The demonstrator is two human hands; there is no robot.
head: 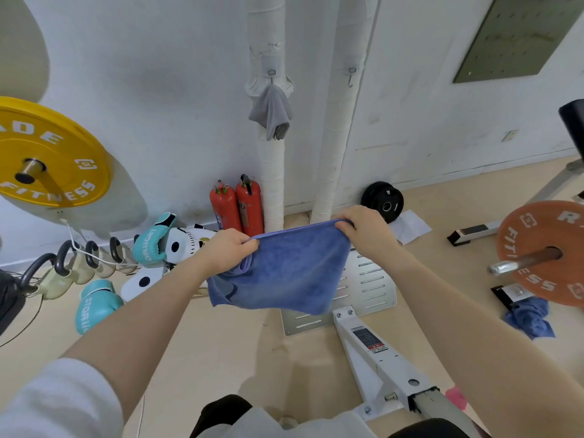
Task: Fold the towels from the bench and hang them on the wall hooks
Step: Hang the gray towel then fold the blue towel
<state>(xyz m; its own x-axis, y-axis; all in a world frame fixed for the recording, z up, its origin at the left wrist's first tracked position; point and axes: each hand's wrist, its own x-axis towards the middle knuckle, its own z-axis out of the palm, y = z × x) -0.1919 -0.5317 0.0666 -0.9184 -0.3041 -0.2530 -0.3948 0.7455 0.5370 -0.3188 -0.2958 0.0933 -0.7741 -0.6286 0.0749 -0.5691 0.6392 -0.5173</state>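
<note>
Yellow weight plate, two red fire extinguishers, teal boxing gloves, kettlebells, black plate against wall.

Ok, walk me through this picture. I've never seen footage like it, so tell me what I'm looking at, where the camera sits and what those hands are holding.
There is no machine here. A person wears one wide-angle camera on the head, looking forward and down, so you see both bare arms reaching out from below.

The left hand and right hand each pinch an upper corner of a blue towel, which hangs spread between them. It looks already doubled over.

Ahead is a white wall with two wrapped pipes. A grey towel hangs from the hook on the left pipe; the hook on the right pipe is bare.

On the floor: two red fire extinguishers, teal boxing gloves, kettlebells and another crumpled blue cloth at right. Yellow and orange weight plates sit on bars at either side.
</note>
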